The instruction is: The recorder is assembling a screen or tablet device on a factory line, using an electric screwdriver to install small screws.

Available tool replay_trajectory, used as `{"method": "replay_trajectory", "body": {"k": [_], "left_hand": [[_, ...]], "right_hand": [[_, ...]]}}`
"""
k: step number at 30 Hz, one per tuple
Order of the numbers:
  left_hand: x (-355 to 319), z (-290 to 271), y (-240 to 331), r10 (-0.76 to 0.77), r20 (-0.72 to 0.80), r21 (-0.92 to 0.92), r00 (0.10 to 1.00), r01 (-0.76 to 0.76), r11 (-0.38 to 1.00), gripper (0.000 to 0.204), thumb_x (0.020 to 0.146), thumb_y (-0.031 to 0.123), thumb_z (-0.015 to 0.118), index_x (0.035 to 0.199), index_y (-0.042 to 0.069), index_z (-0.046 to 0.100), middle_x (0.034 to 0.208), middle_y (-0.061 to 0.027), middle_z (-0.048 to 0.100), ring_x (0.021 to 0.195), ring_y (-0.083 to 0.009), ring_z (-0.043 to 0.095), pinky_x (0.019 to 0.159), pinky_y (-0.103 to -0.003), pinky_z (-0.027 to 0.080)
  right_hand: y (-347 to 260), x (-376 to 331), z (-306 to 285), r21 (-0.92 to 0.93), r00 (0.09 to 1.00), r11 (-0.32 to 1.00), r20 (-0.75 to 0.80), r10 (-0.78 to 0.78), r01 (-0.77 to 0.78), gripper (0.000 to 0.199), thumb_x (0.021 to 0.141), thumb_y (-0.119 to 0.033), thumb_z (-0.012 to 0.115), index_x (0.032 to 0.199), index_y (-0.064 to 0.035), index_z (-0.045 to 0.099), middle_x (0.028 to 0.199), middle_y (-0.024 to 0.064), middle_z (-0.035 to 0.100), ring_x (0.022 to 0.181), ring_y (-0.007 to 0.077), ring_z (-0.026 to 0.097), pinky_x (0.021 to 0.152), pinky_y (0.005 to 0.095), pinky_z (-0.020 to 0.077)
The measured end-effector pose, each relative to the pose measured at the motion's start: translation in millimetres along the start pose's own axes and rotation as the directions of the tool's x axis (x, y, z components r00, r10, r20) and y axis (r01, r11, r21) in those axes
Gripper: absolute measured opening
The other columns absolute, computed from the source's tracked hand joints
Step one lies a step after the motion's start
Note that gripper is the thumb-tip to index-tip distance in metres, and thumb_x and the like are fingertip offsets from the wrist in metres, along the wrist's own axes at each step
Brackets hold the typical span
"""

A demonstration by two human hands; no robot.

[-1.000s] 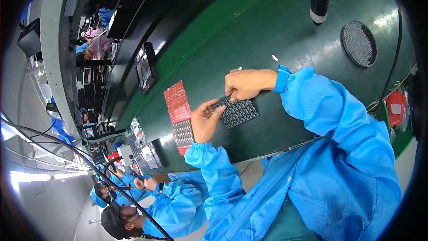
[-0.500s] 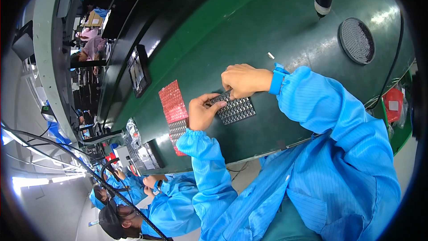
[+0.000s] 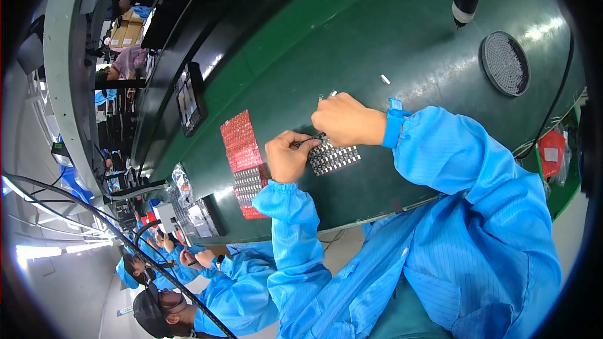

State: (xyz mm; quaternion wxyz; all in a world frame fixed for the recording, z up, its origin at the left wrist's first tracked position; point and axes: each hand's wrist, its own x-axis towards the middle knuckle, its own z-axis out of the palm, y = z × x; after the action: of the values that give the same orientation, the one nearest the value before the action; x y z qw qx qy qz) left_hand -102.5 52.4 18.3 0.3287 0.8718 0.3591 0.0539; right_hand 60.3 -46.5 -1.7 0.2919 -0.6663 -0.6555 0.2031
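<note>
My left hand (image 3: pixel 287 157) pinches the left edge of a dark circuit board panel (image 3: pixel 336 159), which carries rows of small pale parts. My right hand (image 3: pixel 347 120) is closed over the panel's far side, with its fingers curled out of sight. A small pale-edged piece (image 3: pixel 326 95) pokes out past the knuckles of that hand; its kind cannot be made out. Left of my left hand, a second circuit board panel (image 3: pixel 249 185) lies on a sheet of red bubble wrap (image 3: pixel 239 138).
A black electric screwdriver (image 3: pixel 465 6) hangs at the far right, near a round grey dish (image 3: pixel 505 64) of small dark parts. One small white piece (image 3: pixel 385 79) lies on the green table (image 3: pixel 289 97). A black framed device (image 3: pixel 190 100) sits far left; co-workers (image 3: pixel 217 282) sit at left.
My right hand has shifted slightly, and a small piece now shows beyond its knuckles. The panel stays in my left hand. The whole view has tilted a little.
</note>
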Motion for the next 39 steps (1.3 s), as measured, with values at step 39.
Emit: {"method": "replay_trajectory", "body": {"k": [39], "left_hand": [[-24.7, -31.7, -55.4, -0.203, -0.035, -0.500, 0.979, 0.159, 0.851, 0.018, 0.081, 0.001, 0.069, 0.099, -0.002, 0.068, 0.084, -0.0062, 0.069, 0.072, -0.0111, 0.063, 0.063, -0.022, 0.049]], "right_hand": [[15.4, -21.5, -3.2, 0.263, 0.965, 0.963, -0.261, 0.012, 0.059, 0.026, 0.070, -0.020, 0.074, 0.086, -0.0015, 0.064, 0.087, 0.0133, 0.063, 0.076, 0.0338, 0.060, 0.069, 0.0427, 0.0478]]}}
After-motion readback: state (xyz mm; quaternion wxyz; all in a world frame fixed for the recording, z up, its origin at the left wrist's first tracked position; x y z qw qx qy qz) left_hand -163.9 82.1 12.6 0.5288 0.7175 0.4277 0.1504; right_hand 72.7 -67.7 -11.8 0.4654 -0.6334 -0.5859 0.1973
